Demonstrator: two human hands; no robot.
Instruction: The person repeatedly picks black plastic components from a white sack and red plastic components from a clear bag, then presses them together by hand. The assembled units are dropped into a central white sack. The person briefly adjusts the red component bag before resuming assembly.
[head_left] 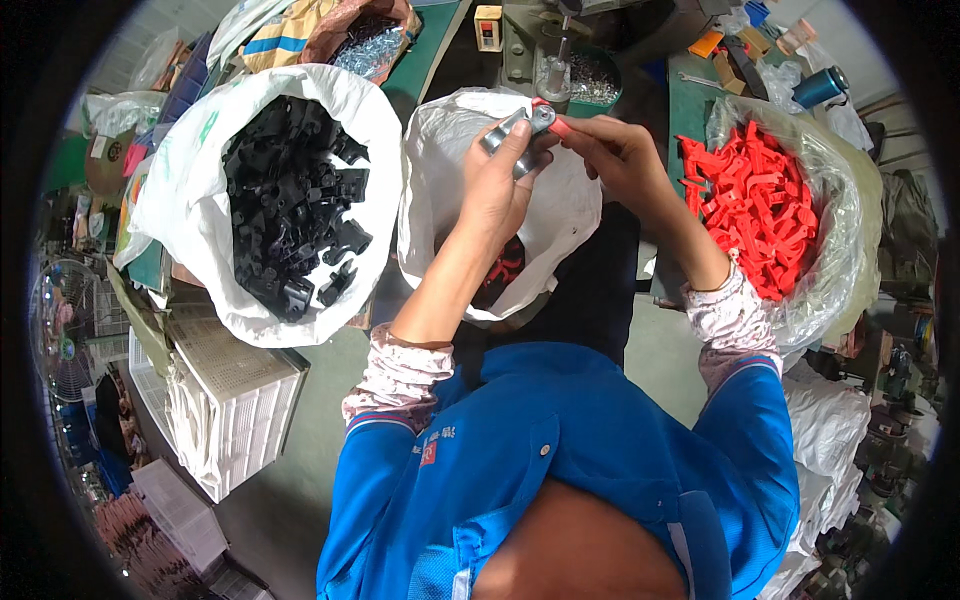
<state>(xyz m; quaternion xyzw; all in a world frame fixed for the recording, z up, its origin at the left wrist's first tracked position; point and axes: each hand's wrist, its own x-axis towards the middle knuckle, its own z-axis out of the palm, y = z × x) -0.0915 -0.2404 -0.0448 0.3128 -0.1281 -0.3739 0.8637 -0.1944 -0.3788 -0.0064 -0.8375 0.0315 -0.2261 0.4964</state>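
Note:
Above the middle white sack (pixel 425 165), my left hand (pixel 492 178) is closed around a grey metal clamp-like part (pixel 522 128) with a round joint at its top. From the right, my right hand (pixel 622 155) meets it, thumb and fingers pinching a red plastic lever (pixel 561 128) that touches the metal part. Some black and red pieces (pixel 503 270) lie deep in the sack below, partly hidden by my left forearm. Similar red plastic levers (pixel 750 205) fill a clear bag (pixel 850 200) at the right.
A white sack (pixel 175 205) of black plastic parts (pixel 290 200) stands at the left. Ahead are a metal press (pixel 556 70), a green tub of small metal pieces (pixel 596 82) and a small yellow box (pixel 488 28). A white crate (pixel 240 400) sits at lower left.

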